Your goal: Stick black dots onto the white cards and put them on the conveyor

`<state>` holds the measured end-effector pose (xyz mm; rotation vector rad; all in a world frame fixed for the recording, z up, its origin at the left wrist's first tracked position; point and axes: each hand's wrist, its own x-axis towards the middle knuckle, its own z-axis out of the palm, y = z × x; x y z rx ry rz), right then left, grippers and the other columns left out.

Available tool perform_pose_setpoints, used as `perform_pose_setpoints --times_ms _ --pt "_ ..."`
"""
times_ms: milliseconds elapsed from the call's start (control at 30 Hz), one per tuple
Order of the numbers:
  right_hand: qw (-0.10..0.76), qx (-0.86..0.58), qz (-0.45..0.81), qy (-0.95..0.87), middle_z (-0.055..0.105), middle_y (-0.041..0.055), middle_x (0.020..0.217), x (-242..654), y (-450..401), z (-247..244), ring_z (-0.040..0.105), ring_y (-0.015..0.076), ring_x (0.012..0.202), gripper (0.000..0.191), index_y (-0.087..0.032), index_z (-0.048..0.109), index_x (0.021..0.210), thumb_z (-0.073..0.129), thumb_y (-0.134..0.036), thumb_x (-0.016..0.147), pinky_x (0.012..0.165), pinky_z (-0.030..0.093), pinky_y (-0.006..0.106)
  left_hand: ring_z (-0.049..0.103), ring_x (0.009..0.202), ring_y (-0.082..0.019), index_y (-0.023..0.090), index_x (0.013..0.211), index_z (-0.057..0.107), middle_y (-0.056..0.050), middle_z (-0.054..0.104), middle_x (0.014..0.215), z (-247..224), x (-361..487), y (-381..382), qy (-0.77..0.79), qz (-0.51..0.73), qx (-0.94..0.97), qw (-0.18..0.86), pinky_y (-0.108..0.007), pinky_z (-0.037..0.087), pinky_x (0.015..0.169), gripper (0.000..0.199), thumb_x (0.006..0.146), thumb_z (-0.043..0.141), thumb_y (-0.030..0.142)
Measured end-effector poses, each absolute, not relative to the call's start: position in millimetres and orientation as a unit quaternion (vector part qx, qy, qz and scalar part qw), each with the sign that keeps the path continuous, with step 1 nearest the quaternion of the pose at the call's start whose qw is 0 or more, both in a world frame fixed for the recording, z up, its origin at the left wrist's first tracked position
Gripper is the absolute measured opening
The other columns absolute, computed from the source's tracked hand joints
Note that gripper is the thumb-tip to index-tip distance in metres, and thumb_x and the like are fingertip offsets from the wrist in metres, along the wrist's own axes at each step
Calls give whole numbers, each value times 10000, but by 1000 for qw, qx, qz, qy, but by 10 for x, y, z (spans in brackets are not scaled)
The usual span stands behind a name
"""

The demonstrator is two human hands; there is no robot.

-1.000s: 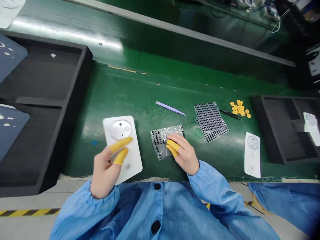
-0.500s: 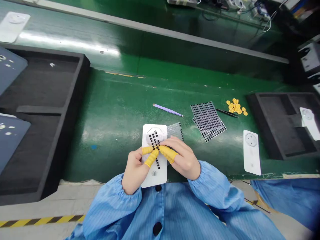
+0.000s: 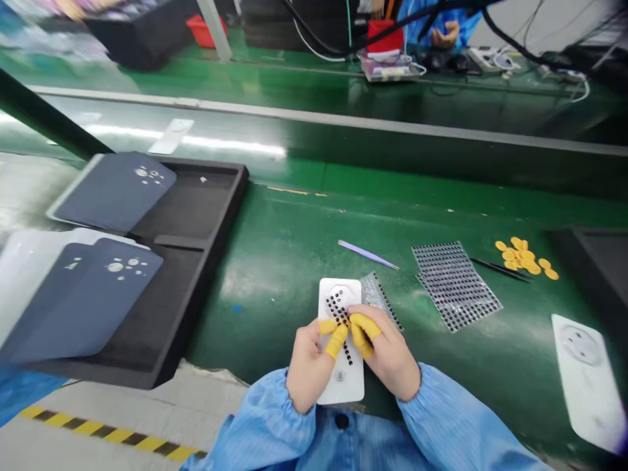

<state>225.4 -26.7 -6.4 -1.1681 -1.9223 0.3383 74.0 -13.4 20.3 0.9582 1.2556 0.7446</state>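
A white rounded panel (image 3: 326, 386) lies in front of me with a round recess near its far end. Over it is a small clear sheet of black adhesive dots (image 3: 335, 302). My left hand (image 3: 313, 360), with yellow finger cots on thumb and forefinger, pinches the sheet from the left. Closed at its right edge is my right hand (image 3: 390, 353), also in yellow cots, its fingertips meeting the left ones. What lies between the fingertips is too small to make out. Partly behind the right hand sits another clear sheet with black dots (image 3: 375, 294).
Lilac tweezers (image 3: 367, 254) lie beyond the panel. Further right are stacked dot sheets (image 3: 454, 284), black tweezers (image 3: 503, 269), loose yellow finger cots (image 3: 523, 256) and another white panel (image 3: 583, 379). A black tray (image 3: 196, 281) with blue-grey plates (image 3: 115, 190) stands left. A co-worker's hand (image 3: 445, 34) shows across the bench.
My view has swung left and up, so the bench things appear further right and lower. Both hands remain pinched together at the dot sheet over the panel.
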Motion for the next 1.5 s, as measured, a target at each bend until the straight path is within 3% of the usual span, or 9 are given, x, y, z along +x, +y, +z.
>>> perform_pose_setpoints --times_ms 200,267,367,433,600,867,1100,1333,1500 --pt "431 -508 180 -724 607 101 1002 2293 -168 -210 606 180 952 173 -175 544 1049 513 -99 896 819 560 336 682 938 -294 143 870 752 -106 747 960 159 440 24 583 335 482 562 -427 530 912 237 709 742 316" --pt "416 -499 161 -743 600 105 1014 2318 -186 -180 595 184 959 216 -174 538 1080 519 -75 888 824 549 349 648 1046 -297 148 1027 713 -105 724 1066 187 280 11 603 358 475 531 -420 500 968 331 750 708 331" --pt "417 -493 136 -751 601 110 1037 2285 -204 -14 587 190 970 307 -179 526 1146 535 -44 870 815 539 348 704 898 -260 233 1445 332 -81 717 1086 280 184 -113 593 401 454 530 -366 597 752 705 822 650 316" --pt "432 -494 126 -744 619 95 1028 2206 -188 160 592 190 970 324 -195 527 1165 550 -64 870 827 538 348 720 753 -236 292 1502 93 -61 732 1029 354 236 -224 560 413 450 560 -305 593 560 860 838 639 284" --pt "422 -447 94 -783 670 80 1021 2015 -106 537 619 180 997 246 -160 569 1117 419 -113 928 941 519 359 716 789 -232 254 1377 421 -61 727 1049 472 458 -390 518 408 502 560 -293 600 628 657 779 687 194" --pt "349 -416 -3 -840 635 211 1178 2052 -228 564 519 291 1233 240 -61 630 1024 452 -183 919 1014 451 504 694 955 -232 276 1386 403 -68 655 1233 474 474 -412 499 420 547 525 -286 583 754 650 794 639 145" --pt "341 -411 25 -845 607 221 1218 2106 -193 575 496 286 1257 248 -69 607 1068 448 -175 911 1017 453 495 670 638 -165 240 1297 470 -30 732 878 474 481 -397 500 364 598 510 -258 563 613 565 767 643 147" --pt "352 -387 118 -844 456 268 1356 2145 -215 513 408 342 1311 368 -48 497 1246 449 -157 897 993 457 558 622 571 -164 190 961 622 -28 681 722 488 449 -398 536 314 615 486 -254 536 534 249 715 648 159" --pt "367 -411 163 -818 382 250 1422 2118 -283 361 342 358 1352 530 -37 399 1369 462 -88 845 1029 433 560 619 542 -173 193 1002 616 -10 661 659 381 459 -387 521 337 573 535 -241 510 476 351 666 692 126"
